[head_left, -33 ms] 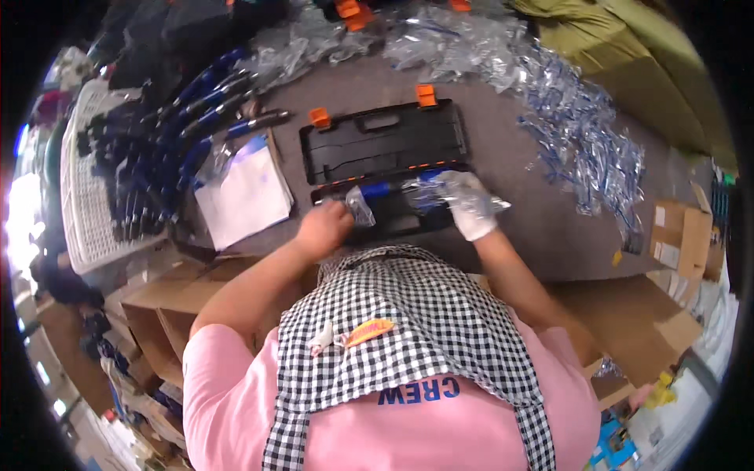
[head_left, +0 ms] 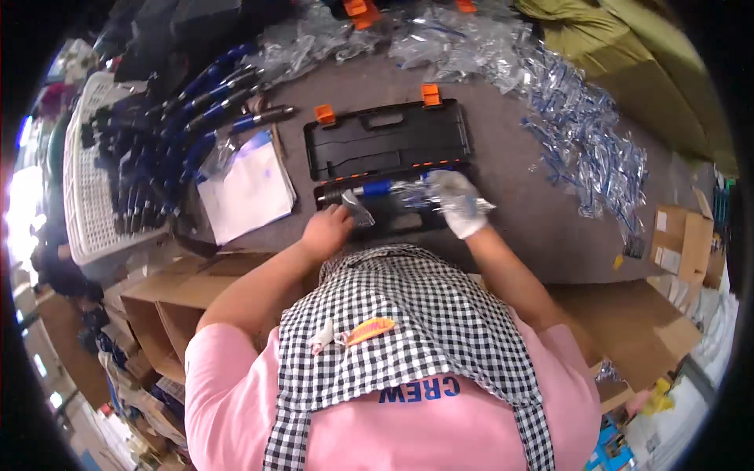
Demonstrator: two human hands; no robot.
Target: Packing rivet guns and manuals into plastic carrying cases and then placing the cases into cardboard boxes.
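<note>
An open black plastic case (head_left: pixel 389 140) with orange latches lies before me, its lid folded to the far side. A blue-and-black tool (head_left: pixel 378 188) with a silvery section lies lengthwise over its near half. My left hand (head_left: pixel 328 229), bare, is closed by the tool's left end, its fingertips at a small clear plastic bag (head_left: pixel 358 209). My right hand (head_left: pixel 459 202), in a white glove, is closed on a clear plastic bag (head_left: pixel 419 195) over the tool's right part. What that bag contains is too blurred to make out.
At left, a white basket (head_left: pixel 77 177) and a heap of blue-and-black tools (head_left: pixel 145 165) stand beside stacked white sheets (head_left: pixel 245 194). Clear bags with blue pieces (head_left: pixel 585 145) line the right side; more clear packets (head_left: pixel 463 39) lie behind. Cardboard boxes (head_left: pixel 628 318) flank me below the table.
My right hand and its bag have shifted slightly left along the tool. The small bag by my left fingers is tilted differently, baring more of the tool's left end.
</note>
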